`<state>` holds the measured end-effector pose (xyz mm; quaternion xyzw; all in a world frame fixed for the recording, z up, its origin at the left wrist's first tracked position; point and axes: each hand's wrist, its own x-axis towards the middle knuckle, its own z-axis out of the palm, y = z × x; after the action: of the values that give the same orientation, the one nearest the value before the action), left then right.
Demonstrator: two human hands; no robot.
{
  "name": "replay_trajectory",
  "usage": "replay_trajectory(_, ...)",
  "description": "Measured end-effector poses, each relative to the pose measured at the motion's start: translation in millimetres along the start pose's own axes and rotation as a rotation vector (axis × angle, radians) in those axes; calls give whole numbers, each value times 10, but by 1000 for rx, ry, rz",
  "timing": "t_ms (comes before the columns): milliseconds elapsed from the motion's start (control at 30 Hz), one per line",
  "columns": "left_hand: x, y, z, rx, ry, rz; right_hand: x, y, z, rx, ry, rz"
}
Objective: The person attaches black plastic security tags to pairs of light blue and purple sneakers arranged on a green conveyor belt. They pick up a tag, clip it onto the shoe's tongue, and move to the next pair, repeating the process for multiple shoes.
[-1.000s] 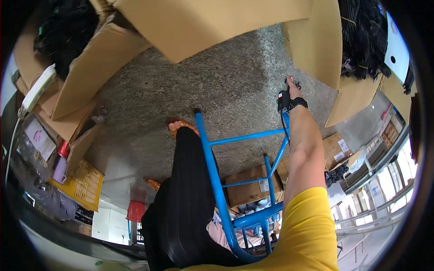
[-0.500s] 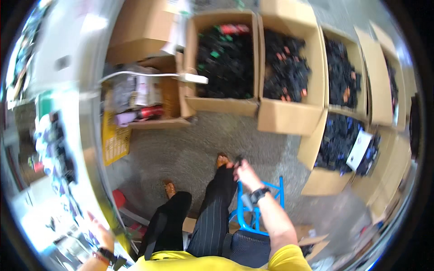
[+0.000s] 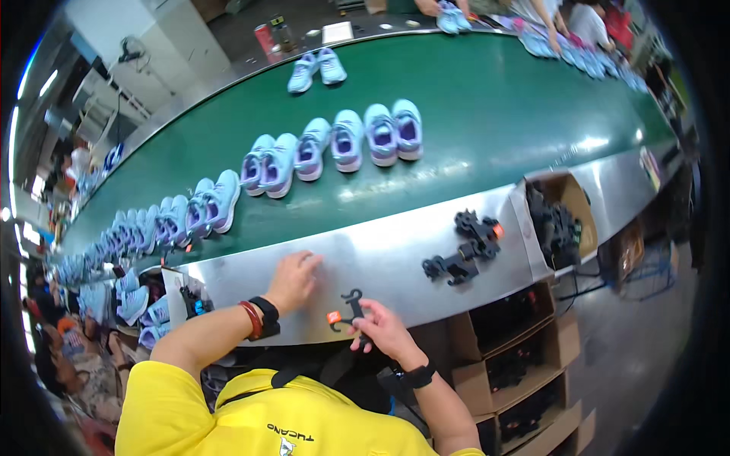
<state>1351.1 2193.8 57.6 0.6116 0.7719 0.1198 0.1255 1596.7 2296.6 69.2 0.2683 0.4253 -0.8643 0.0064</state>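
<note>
My right hand (image 3: pixel 382 331) pinches a black plastic shoe hanger (image 3: pixel 354 305) with hooked ends and an orange tab, just over the front edge of the metal ledge (image 3: pixel 372 251). To its left, my left hand (image 3: pixel 293 281) hovers at or rests on the ledge, fingers loosely stretched and holding nothing. Several more black hangers (image 3: pixel 465 254) lie in a loose pile on the ledge to the right. Beyond the ledge, light-blue sneakers with purple linings (image 3: pixel 347 143) stand in a row on the green conveyor belt (image 3: pixel 471 99).
A cardboard box of black hangers (image 3: pixel 559 224) sits at the ledge's right end. Below it, open cartons (image 3: pixel 525 365) are stacked. A separate sneaker pair (image 3: pixel 317 70) stands on the far side of the belt. Co-workers' hands (image 3: pixel 553 34) handle shoes at the far right; another person (image 3: pixel 87 372) is at left.
My view has swung from the floor cartons up to the belt and ledge. Both hands are now at the ledge; the hanger in my right hand shows clearly, where earlier its hold was blurred.
</note>
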Motion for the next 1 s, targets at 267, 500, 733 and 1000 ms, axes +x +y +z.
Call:
replay_trajectory(267,516,-1940,-778,78,242,-227,1286,-553,722,-116,100,21)
replay_trajectory(500,937,-2674,-879,3,31,-1,2352,-815,1345,-75,104,55)
replay_trajectory(733,838,-2669,-771,-87,22,57,2980,-828,1529,-84,147,70)
replay_trajectory(1000,743,-2575,-735,-138,133,-28,3033,-642,1560,-103,176,95)
